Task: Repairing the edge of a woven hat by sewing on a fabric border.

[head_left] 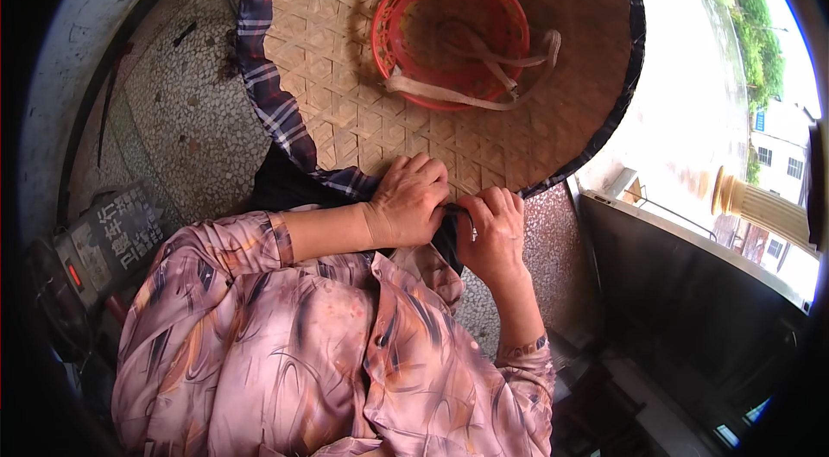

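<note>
A wide round woven bamboo piece (319, 51), like an upturned hat, fills the upper middle. A dark plaid cloth binding (270, 112) runs round its rim. Fixed or lying at its centre is a red plastic basket-like bowl (390, 8) with pale cloth straps (458, 101). My left hand (406, 202) grips the near rim with curled fingers. Just right of it, my right hand (492, 228) pinches the dark edge of that rim, thumb below. What exactly lies between the fingertips is partly hidden.
A speckled floor (164, 103) shows at left. A machine (99, 241) stands at lower left. A dark panel (682, 276) is at right, beneath a bright outside view with trees and a building. A pale fluted column (756, 211) stands there.
</note>
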Tool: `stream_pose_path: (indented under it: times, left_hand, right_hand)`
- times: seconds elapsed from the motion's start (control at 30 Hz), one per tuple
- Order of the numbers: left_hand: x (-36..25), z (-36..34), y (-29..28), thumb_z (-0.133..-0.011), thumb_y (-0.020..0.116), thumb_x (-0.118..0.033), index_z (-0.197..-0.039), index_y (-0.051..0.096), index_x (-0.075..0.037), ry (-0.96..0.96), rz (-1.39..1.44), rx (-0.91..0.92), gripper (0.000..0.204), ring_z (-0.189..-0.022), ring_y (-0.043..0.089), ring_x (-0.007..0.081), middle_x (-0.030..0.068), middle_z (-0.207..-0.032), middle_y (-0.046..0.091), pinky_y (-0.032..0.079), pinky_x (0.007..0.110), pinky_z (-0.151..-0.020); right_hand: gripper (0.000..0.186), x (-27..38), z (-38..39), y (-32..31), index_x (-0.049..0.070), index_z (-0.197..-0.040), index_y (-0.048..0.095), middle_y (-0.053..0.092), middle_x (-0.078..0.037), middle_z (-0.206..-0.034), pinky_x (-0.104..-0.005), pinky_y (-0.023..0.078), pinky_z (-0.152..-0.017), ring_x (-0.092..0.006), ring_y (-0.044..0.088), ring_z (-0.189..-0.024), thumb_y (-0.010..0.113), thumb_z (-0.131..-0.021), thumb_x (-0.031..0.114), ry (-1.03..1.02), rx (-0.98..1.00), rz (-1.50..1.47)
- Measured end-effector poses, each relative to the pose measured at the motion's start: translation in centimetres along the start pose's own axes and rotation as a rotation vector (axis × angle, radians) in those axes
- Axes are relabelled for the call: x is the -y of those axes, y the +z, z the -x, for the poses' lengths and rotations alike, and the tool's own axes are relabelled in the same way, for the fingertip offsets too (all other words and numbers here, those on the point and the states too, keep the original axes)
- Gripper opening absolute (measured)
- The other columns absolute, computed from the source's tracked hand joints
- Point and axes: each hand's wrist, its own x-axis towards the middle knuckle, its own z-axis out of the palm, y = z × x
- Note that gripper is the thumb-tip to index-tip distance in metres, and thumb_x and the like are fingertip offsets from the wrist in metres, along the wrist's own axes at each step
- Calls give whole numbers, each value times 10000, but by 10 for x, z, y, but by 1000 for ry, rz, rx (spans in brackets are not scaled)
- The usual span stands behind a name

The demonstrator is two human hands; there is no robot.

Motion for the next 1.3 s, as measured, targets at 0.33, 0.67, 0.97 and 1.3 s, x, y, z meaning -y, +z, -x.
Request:
stream_pose_path:
  times: [0.33,0.67,0.97,1.3]
  left_hand:
    - [8,8,-1,-727,722,-194,-848,592,-85,45,40,-26,208,-999,517,290,85,-1019,562,382,418,-848]
    - [12,12,0,-711,740,-180,-799,612,-94,66,95,-26,177,-999,524,280,60,-1030,575,388,414,-859]
    - [15,14,-2,-717,738,-178,-772,651,-91,81,147,7,135,-1036,527,274,55,-1069,583,388,416,-876]
    - [4,7,1,-685,713,-140,-829,647,-73,-24,6,27,172,-1054,512,291,84,-1057,564,373,428,-891]
  right_hand:
    - [254,9,-7,0,83,-945,671,566,-100,-887,-422,409,-826,-308,568,-878,695,-694,53,-2,112,85]
    - [180,11,-11,-2,95,-879,677,571,-88,-861,-416,396,-827,-290,571,-881,695,-703,63,25,183,113]
    - [59,10,-17,-8,87,-802,665,562,-82,-803,-419,386,-819,-291,575,-858,670,-744,79,33,278,58]
    - [260,21,-12,9,52,-969,642,594,-116,-816,-444,414,-819,-315,589,-849,678,-727,139,78,119,263]
